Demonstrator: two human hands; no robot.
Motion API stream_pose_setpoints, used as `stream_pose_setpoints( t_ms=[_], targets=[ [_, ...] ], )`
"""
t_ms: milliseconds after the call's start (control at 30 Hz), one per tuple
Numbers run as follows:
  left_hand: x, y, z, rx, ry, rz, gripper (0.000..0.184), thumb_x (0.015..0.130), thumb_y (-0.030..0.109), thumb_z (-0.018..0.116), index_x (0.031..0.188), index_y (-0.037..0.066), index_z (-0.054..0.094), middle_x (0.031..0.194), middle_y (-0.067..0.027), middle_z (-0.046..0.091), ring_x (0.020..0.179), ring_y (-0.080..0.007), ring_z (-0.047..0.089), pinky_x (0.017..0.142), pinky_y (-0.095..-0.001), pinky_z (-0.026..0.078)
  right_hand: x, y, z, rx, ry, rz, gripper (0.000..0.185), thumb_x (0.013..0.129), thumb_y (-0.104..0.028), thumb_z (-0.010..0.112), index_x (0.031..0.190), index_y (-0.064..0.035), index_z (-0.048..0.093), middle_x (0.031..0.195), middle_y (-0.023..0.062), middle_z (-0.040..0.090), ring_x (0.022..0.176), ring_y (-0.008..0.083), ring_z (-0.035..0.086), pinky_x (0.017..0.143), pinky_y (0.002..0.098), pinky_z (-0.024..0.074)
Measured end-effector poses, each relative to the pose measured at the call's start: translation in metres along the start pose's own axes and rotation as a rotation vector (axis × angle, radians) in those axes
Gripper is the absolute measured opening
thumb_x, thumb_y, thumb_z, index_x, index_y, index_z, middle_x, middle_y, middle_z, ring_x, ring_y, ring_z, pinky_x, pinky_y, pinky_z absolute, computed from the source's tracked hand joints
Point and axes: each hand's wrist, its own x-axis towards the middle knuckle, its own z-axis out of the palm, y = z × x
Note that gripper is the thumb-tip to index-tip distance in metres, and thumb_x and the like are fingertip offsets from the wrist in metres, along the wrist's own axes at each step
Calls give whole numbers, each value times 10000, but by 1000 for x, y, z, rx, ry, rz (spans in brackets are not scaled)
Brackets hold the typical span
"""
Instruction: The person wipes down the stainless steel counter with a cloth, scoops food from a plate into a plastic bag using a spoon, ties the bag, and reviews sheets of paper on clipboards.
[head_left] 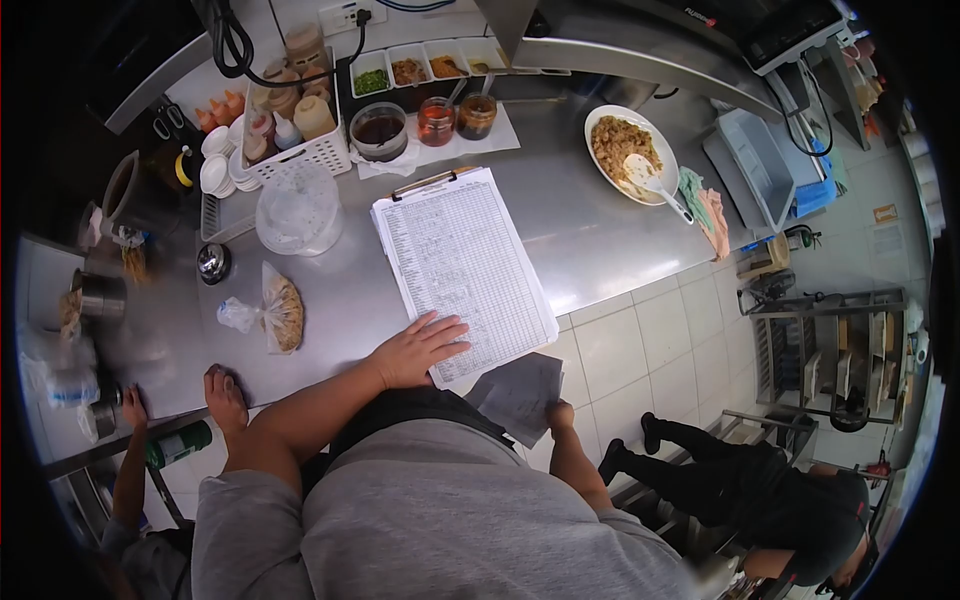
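Note:
My left hand lies flat, fingers stretched out, on the lower left part of a printed form sheet. That sheet is filled with a table of rows and some handwriting. It sits on a clipboard with a dark metal clip, on the steel counter and reaching its front edge. My right hand is closed on the edge of some grey-looking papers, held low just off the counter's front edge. Left of the clipboard lies a tied plastic bag of brown food.
A plate of rice-like food with a white spoon stands right. Sauce jars, a basket of bottles and a plastic tub line the back. A co-worker is at lower right; another person's hands show at left.

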Motion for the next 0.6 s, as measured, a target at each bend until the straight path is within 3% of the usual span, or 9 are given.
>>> stream_pose_setpoints(
  t_ms=[133, 233, 267, 367, 400, 433, 467, 500, 600],
  targets=[
    [0, 1, 0, -3, 38, 3, 717, 693, 303, 703, 1340, 164, 427, 1450, -63, 313, 1378, -219, 222, 1142, -428, 104, -4, 4, -15, 31, 24, 29, 292, 764, -132, 524, 1009, -26, 645, 860, 118, 674, 757, 243, 652, 667, 350, 505],
    [-1, 2, 4, 8, 75, 13, 652, 717, 268, 684, 1319, 163, 458, 1439, -72, 333, 1371, -221, 241, 1137, -437, 116, 0, 23, -36, 36, 177, -41, 300, 741, -150, 518, 972, -43, 678, 853, 209, 668, 790, 335, 657, 689, 402, 506],
    [0, 1, 5, 17, 93, 19, 630, 725, 253, 678, 1313, 163, 468, 1436, -76, 338, 1368, -221, 247, 1134, -441, 122, 13, 46, -47, -108, 205, -166, 284, 746, -154, 516, 948, -31, 673, 843, 208, 667, 783, 346, 652, 682, 410, 503],
    [4, -2, 3, 196, 148, 72, 509, 748, 178, 653, 1242, 125, 544, 1320, -108, 485, 1272, -264, 410, 1078, -432, 275, 25, 73, -109, -380, 382, -200, 241, 762, -164, 509, 856, 11, 646, 802, 208, 657, 751, 370, 639, 663, 430, 496],
    [7, -4, -1, 10, 241, -10, 481, 729, 138, 639, 1204, 109, 568, 1267, -115, 524, 1212, -275, 460, 1036, -417, 328, 30, 82, -130, 7, 492, -72, 241, 771, -183, 506, 781, 27, 622, 759, 204, 648, 725, 372, 633, 650, 440, 489],
    [11, -7, -6, -181, 326, -92, 456, 711, 98, 624, 1166, 92, 591, 1214, -121, 563, 1152, -286, 511, 994, -403, 381, 20, 85, -168, -417, 511, -230, 216, 769, -169, 540, 757, 32, 621, 724, 214, 638, 707, 353, 638, 625, 418, 485],
    [16, -8, -12, -376, 402, -178, 435, 693, 58, 610, 1127, 76, 615, 1161, -127, 603, 1092, -297, 562, 952, -388, 433, -29, 31, -199, -74, 684, 3, 178, 752, -137, 593, 727, 38, 613, 662, 193, 623, 664, 281, 635, 596, 380, 479],
    [21, -6, -31, -375, 562, -219, 370, 725, 55, 605, 1095, 48, 623, 1084, -153, 625, 1011, -321, 592, 893, -375, 464, -64, 6, -229, 54, 631, -5, 146, 750, -81, 628, 791, 59, 626, 695, 158, 635, 663, 209, 612, 602, 343, 479],
    [37, -21, -88, -351, 978, -378, 240, 865, 119, 577, 1059, -17, 614, 963, -203, 650, 889, -310, 635, 813, -340, 482, -127, -23, -274, 585, 643, -162, 174, 796, -12, 588, 947, 67, 625, 842, 114, 657, 739, 189, 605, 695, 323, 480]
  ],
)
